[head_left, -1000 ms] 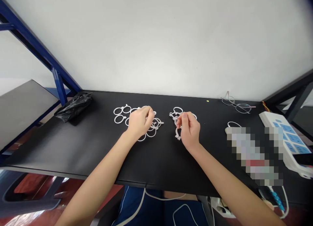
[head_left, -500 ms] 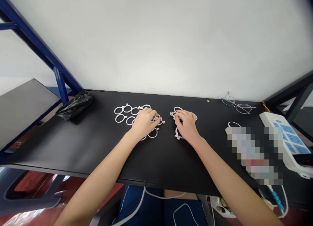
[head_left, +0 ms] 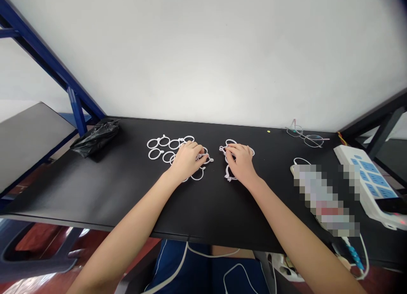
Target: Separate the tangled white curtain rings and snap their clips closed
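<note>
White plastic curtain rings with small eyelets lie in two groups on the black tabletop (head_left: 127, 192). My left hand (head_left: 188, 159) rests over the right part of the larger left group of rings (head_left: 155, 159), its thumb and fingers closed around a ring at the edge. Some rings under this palm are hidden. My right hand (head_left: 241, 160) is over the smaller right group of rings (head_left: 227, 174), fingers curled, thumb and fingertips pinching a ring at the group's left side. A strip of bare tabletop separates the two hands.
A crumpled black plastic bag (head_left: 95, 138) lies at the far left. Glasses (head_left: 313, 140) sit near the wall on the right. A blurred-out phone-like object (head_left: 324, 200) with a cable lies before a white power strip (head_left: 370, 179). A white cord (head_left: 178, 268) hangs off the front edge.
The view has shifted slightly, so objects on the right appear a little further left. Both hands keep the same places among the curtain rings.
</note>
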